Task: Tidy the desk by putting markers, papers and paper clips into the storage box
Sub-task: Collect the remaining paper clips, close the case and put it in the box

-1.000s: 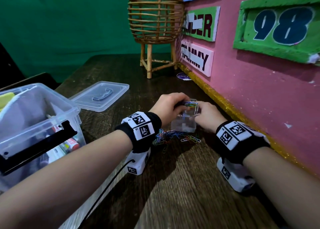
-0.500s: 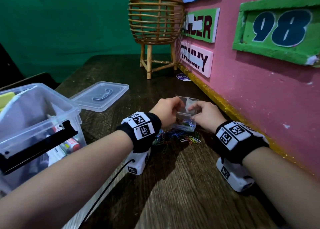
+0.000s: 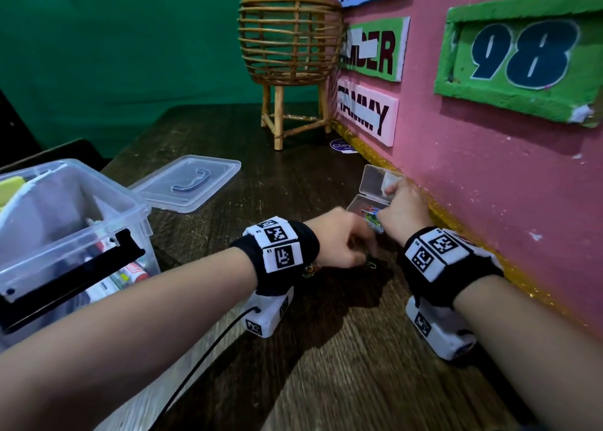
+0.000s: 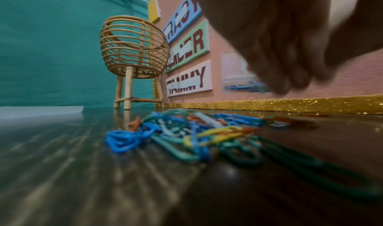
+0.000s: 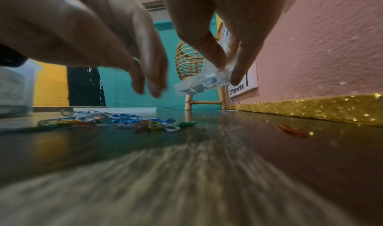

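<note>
My right hand (image 3: 399, 208) pinches a small clear case (image 3: 375, 182) between thumb and fingers (image 5: 238, 75), lifted off the desk near the pink wall. The case's lid stands open and a few coloured clips lie inside. My left hand (image 3: 339, 241) hovers just left of it, fingers (image 4: 290, 75) bunched and pointing down over a loose pile of coloured paper clips (image 4: 186, 136) on the dark wooden desk, with nothing seen in them. The hand hides most of the pile in the head view. The clear storage box (image 3: 137, 202) stands open at the left with markers (image 3: 130, 272) inside.
The box's clear lid (image 3: 189, 185) lies flat behind it. A rattan basket stand (image 3: 290, 45) occupies the far corner. The pink board (image 3: 489, 185) with a gold glitter strip (image 3: 456, 225) borders the right side. One orange clip (image 5: 293, 131) lies apart near the strip.
Both hands were on the case over the clips. My left hand has let go and dropped to the pile; my right hand has carried the open case up toward the wall.
</note>
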Available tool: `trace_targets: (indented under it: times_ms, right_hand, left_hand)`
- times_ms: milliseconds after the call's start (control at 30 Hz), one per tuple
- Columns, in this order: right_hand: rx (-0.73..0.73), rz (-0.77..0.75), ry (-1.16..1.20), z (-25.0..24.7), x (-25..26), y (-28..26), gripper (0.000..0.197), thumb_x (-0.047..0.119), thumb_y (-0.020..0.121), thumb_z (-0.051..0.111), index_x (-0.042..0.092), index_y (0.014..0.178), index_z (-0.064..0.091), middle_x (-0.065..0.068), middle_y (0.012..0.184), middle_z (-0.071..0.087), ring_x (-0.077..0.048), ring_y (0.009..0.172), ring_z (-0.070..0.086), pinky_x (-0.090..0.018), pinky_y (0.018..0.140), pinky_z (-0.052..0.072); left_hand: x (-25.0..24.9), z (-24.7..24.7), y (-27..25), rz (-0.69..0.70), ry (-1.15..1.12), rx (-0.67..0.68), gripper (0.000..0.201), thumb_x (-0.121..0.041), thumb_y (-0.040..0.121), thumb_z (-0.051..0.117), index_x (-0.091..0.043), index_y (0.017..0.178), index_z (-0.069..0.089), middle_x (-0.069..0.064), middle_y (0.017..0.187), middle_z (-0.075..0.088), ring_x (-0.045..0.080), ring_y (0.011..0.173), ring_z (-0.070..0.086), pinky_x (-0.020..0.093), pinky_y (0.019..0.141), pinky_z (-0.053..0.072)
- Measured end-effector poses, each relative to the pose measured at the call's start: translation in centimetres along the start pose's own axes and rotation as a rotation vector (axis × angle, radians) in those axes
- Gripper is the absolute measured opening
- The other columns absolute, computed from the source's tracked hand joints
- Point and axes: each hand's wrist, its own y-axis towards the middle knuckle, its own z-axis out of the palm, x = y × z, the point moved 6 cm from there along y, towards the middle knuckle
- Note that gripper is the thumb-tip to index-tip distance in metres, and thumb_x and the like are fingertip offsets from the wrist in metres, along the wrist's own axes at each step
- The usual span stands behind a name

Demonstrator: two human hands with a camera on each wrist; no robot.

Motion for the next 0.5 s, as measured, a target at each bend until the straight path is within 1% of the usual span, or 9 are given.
trace_targets:
  times_ms: [33, 100, 133, 167, 200, 267, 333, 433, 500]
  right_hand:
    - [-0.001, -0.007, 0.001, 0.0, 0.0, 0.0, 0.041, -0.003, 0.078, 0.057, 0.003, 0.118, 0.052, -0.016, 0.131, 0.047, -0.029, 0.124, 0.043, -0.029, 0.1, 0.034]
    - [0.001, -0.016, 0.004, 0.0, 0.0, 0.0, 0.041, -0.003, 0.077, 0.058, 0.004, 0.117, 0.052, -0.016, 0.132, 0.047, -0.028, 0.124, 0.042, -0.029, 0.102, 0.033]
    - [0.002, -0.018, 0.007, 0.0, 0.0, 0.0, 0.04, -0.003, 0.077, 0.058, 0.004, 0.117, 0.053, -0.016, 0.132, 0.047, -0.028, 0.124, 0.042, -0.028, 0.102, 0.033]
    - [0.004, -0.019, 0.009, 0.0, 0.0, 0.0, 0.04, -0.003, 0.077, 0.058, 0.004, 0.116, 0.053, -0.016, 0.131, 0.047, -0.028, 0.124, 0.042, -0.028, 0.102, 0.033]
    - [0.006, -0.019, 0.01, 0.0, 0.0, 0.0, 0.039, -0.003, 0.077, 0.058, 0.004, 0.116, 0.054, -0.016, 0.131, 0.047, -0.028, 0.124, 0.042, -0.028, 0.102, 0.033]
    - [0.018, -0.015, 0.006, 0.1, 0.0, -0.1, 0.04, -0.003, 0.078, 0.058, 0.006, 0.116, 0.054, -0.015, 0.131, 0.047, -0.028, 0.124, 0.042, -0.029, 0.102, 0.034]
    - [0.032, -0.021, -0.001, 0.2, 0.0, -0.1, 0.04, -0.002, 0.078, 0.058, 0.006, 0.117, 0.054, -0.015, 0.13, 0.047, -0.028, 0.123, 0.043, -0.03, 0.101, 0.035]
    - [0.05, -0.03, 0.007, 0.4, 0.1, -0.1, 0.041, -0.003, 0.078, 0.058, 0.007, 0.118, 0.054, -0.015, 0.13, 0.047, -0.029, 0.122, 0.044, -0.03, 0.1, 0.036]
    - [0.065, -0.032, 0.012, 0.4, 0.1, -0.1, 0.042, -0.003, 0.077, 0.058, 0.007, 0.118, 0.054, -0.015, 0.131, 0.046, -0.029, 0.122, 0.044, -0.03, 0.101, 0.036]
  left_hand:
    - [-0.1, 0.9, 0.2, 0.006, 0.044, 0.109, 0.034, -0.012, 0.081, 0.064, -0.016, 0.114, 0.067, 0.006, 0.12, 0.065, 0.018, 0.109, 0.059, 0.025, 0.097, 0.045]
    - [0.2, 2.5, 0.1, 0.008, 0.14, 0.303, 0.047, -0.019, 0.088, 0.061, -0.022, 0.134, 0.051, 0.0, 0.147, 0.042, 0.015, 0.135, 0.039, 0.026, 0.113, 0.027]
    - [0.6, 2.8, 0.0, -0.016, 0.165, 0.363, 0.05, -0.022, 0.09, 0.059, -0.026, 0.138, 0.046, -0.004, 0.152, 0.033, 0.013, 0.139, 0.031, 0.025, 0.115, 0.021]
    - [1.1, 2.7, -0.3, -0.039, 0.17, 0.376, 0.048, -0.024, 0.09, 0.058, -0.029, 0.137, 0.046, -0.007, 0.152, 0.032, 0.011, 0.139, 0.031, 0.024, 0.114, 0.021]
    - [1.6, 2.2, -0.4, -0.051, 0.155, 0.343, 0.044, -0.025, 0.089, 0.06, -0.029, 0.133, 0.052, -0.007, 0.149, 0.039, 0.011, 0.135, 0.037, 0.022, 0.111, 0.025]
    - [2.4, 1.0, -1.2, -0.076, 0.115, 0.248, 0.033, -0.025, 0.086, 0.065, -0.023, 0.118, 0.066, -0.004, 0.133, 0.057, 0.012, 0.121, 0.053, 0.017, 0.1, 0.035]
    - [3.5, 0.0, -2.4, -0.126, 0.152, 0.188, 0.025, -0.025, 0.083, 0.068, -0.021, 0.107, 0.071, -0.002, 0.118, 0.066, 0.014, 0.108, 0.06, 0.017, 0.091, 0.041]
    - [4.8, -1.2, -4.0, -0.207, 0.238, 0.126, 0.022, -0.029, 0.083, 0.066, -0.019, 0.102, 0.071, 0.001, 0.113, 0.063, 0.015, 0.104, 0.059, 0.024, 0.093, 0.046]
    - [5.3, -1.7, -4.5, -0.224, 0.222, 0.079, 0.03, -0.037, 0.084, 0.064, -0.02, 0.11, 0.066, 0.002, 0.122, 0.056, 0.017, 0.114, 0.053, 0.028, 0.099, 0.043]
